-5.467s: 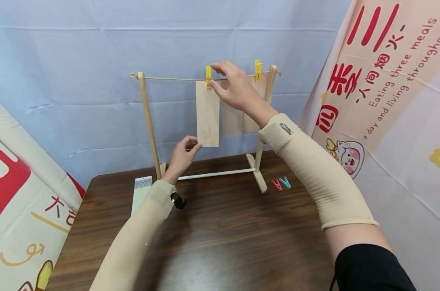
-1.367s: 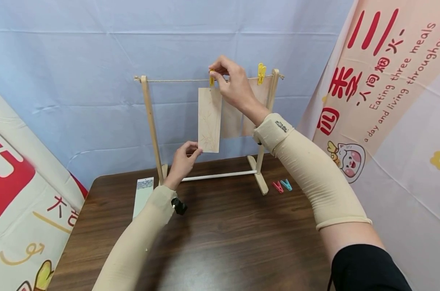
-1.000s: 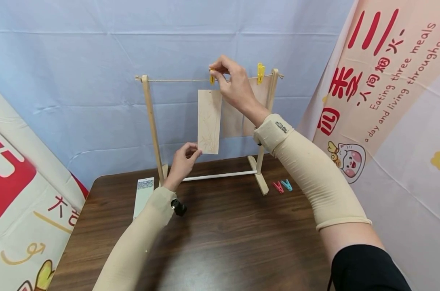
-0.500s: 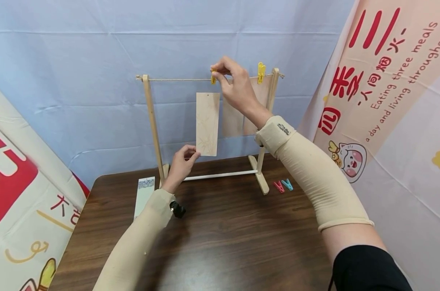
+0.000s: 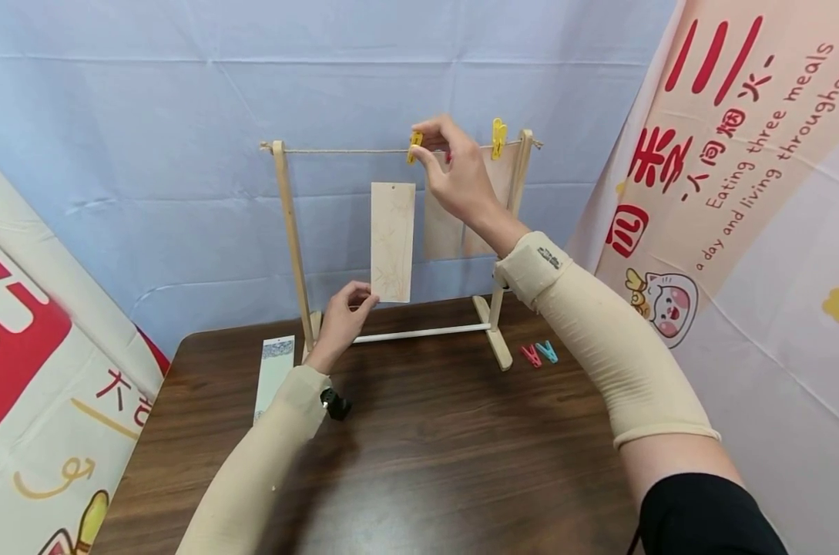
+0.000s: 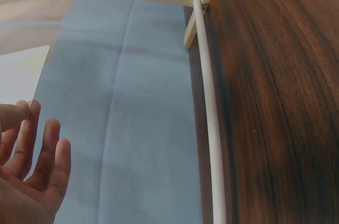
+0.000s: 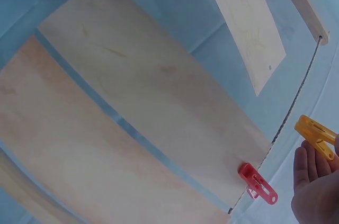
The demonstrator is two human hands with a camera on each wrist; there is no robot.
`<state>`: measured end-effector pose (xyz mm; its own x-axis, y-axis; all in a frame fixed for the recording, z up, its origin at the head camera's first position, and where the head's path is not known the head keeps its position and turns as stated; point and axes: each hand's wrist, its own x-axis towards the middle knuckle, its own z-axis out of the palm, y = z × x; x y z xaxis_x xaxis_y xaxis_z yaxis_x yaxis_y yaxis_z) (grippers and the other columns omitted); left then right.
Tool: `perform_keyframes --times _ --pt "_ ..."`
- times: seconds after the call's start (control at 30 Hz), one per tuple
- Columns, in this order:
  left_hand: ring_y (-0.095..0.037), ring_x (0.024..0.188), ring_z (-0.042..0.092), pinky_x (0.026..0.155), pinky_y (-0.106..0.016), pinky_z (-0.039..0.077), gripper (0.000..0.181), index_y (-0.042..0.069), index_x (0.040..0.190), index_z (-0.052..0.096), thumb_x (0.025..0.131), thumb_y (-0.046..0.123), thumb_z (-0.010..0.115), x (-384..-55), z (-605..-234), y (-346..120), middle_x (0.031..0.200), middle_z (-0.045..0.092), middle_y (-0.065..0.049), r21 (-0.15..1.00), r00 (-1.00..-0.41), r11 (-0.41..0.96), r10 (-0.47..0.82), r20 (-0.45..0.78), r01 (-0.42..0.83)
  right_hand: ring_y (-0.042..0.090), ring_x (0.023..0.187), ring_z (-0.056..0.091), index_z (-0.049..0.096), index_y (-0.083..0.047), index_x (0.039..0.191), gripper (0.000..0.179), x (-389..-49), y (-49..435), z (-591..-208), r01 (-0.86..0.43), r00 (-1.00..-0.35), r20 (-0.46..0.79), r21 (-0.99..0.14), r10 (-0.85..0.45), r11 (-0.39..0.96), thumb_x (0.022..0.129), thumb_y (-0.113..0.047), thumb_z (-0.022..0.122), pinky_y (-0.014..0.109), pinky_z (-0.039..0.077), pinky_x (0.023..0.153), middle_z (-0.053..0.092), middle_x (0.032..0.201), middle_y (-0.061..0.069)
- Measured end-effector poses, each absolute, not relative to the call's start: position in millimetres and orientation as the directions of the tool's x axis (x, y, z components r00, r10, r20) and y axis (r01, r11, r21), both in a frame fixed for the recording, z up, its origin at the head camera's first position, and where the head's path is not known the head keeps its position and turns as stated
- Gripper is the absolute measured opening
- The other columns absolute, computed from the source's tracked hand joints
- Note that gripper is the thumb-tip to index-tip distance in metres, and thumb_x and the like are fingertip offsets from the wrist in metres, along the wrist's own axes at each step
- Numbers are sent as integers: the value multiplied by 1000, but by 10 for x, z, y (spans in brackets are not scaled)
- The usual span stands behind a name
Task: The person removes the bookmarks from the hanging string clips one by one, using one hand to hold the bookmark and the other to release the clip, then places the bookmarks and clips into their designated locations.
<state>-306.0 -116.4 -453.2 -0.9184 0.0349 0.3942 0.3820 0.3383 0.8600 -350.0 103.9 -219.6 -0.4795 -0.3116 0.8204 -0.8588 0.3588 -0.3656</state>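
Note:
My left hand (image 5: 343,320) pinches the lower left corner of a cream paper card (image 5: 393,239) with a faint plant print and a small hole at its top. The card stands upright below the string (image 5: 343,151), apart from it. In the left wrist view thumb and forefinger grip the card (image 6: 21,73), the other fingers spread. My right hand (image 5: 461,173) pinches a yellow clothespin (image 5: 415,146) at string height; the right wrist view shows this clothespin (image 7: 315,134) off the string. A red clothespin (image 7: 258,184) clips a second card (image 7: 153,75) to the string.
The string spans a wooden rack (image 5: 287,223) with a white bottom bar (image 5: 419,334). Another yellow clothespin (image 5: 498,139) holds a further card (image 5: 500,181) at the right. Red (image 5: 531,355) and blue (image 5: 547,351) clothespins and a pale green card (image 5: 273,378) lie on the table (image 5: 447,447).
The yellow clothespin, earlier clipping the card to the string, is off it in my right hand, which has shifted slightly right. The card has come down, its top now well below the string.

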Motion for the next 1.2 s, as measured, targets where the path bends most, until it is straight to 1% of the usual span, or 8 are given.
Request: perform_keyframes --times 0.03,0.2,0.37,0.5,0.6,0.77,0.9,1.2 --pt "-22 93 66 91 -42 52 18 8 108 66 97 23 69 -3058 -4538 -1163 99 70 -10 861 -918 337 32 395 382 10 102 63 60 -3 123 28 -3496 1046 -2204 -859 -478 822 -363 -310 361 99 -18 65 31 40 76 66 108 3" --pt "-22 92 66 90 -41 52 18 8 107 66 97 23 69 -3048 -4562 -1173 98 71 -10 859 -917 338 27 399 384 10 102 62 59 -4 124 30 -3481 1069 -2250 -862 -470 825 -351 -314 366 98 -18 65 36 41 78 66 107 3" --pt "-22 93 66 90 -40 52 19 8 108 66 97 24 69 -3031 -4574 -1202 99 70 -10 856 -917 352 21 398 380 12 103 63 59 -3 125 32 -3460 1084 -2298 -871 -456 830 -340 -321 355 98 -16 66 36 46 84 66 108 5" --pt "-23 93 66 91 -39 51 19 8 108 67 97 23 69 -3017 -4586 -1227 98 71 -10 855 -918 359 12 397 374 17 103 64 58 0 126 33 -3453 1088 -2340 -890 -429 844 -334 -321 309 97 -11 67 34 50 93 65 109 8" --pt "-23 92 66 91 -39 51 19 7 108 66 97 23 68 -3014 -4606 -1245 98 71 -11 860 -921 353 9 389 367 21 102 64 58 2 126 33 -3444 1088 -2379 -897 -419 853 -335 -311 290 95 -5 68 34 51 96 65 108 11" --pt "-23 92 67 89 -37 52 18 7 107 66 97 22 68 -3007 -4640 -1275 96 72 -11 857 -917 352 11 398 377 22 98 65 58 3 125 35 -3426 1107 -2440 -897 -417 857 -335 -301 290 94 -4 70 36 52 92 66 106 11" --pt "-21 90 68 86 -35 52 19 8 107 66 97 24 68 -3005 -4676 -1304 96 72 -10 855 -918 360 13 396 374 19 97 65 59 -1 127 36 -3413 1137 -2488 -897 -418 857 -338 -301 284 94 -8 71 34 53 90 67 105 8" --pt "-21 89 67 83 -30 51 19 8 107 66 97 23 69 -2969 -4738 -1321 95 72 -10 862 -923 358 -6 385 357 22 96 65 60 0 127 36 -3384 1221 -2616 -896 -420 861 -343 -286 281 93 -5 71 37 53 89 68 102 10"
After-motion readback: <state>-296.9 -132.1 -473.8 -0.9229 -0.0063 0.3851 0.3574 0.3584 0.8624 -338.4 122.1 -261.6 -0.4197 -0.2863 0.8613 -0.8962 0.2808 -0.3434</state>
